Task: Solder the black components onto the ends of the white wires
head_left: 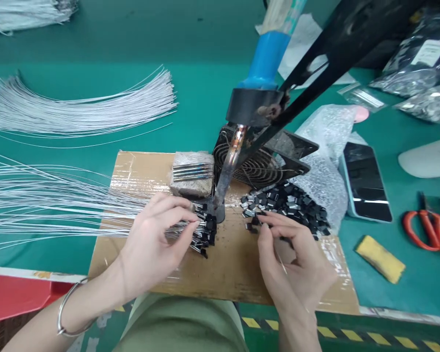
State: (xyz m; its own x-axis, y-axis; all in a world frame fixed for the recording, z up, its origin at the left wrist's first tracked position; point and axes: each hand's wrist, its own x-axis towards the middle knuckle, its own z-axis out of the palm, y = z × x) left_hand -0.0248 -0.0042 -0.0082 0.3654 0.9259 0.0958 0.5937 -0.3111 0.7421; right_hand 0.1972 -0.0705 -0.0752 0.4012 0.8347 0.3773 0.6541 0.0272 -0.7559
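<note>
My left hand (161,230) is closed in a pinch over a bundle of thin white wires (77,205), beside their ends with black connectors (209,230). What its fingertips hold is too small to tell. My right hand (297,259) pinches a thin wire (280,259) that runs across its palm, with its fingertips at the near edge of a pile of small black connectors (300,205). Between the hands, a soldering iron (229,171) in a black stand points down at the cardboard (234,274). Behind my left hand sits a block (192,188) with several thin rods on top.
A round fan (256,164) stands behind the iron. A second wire bundle (95,112) lies back left. To the right are bubble wrap (326,146), a phone (366,181), a yellow sponge (380,259), red-handled scissors (425,230) and a white cup (429,156).
</note>
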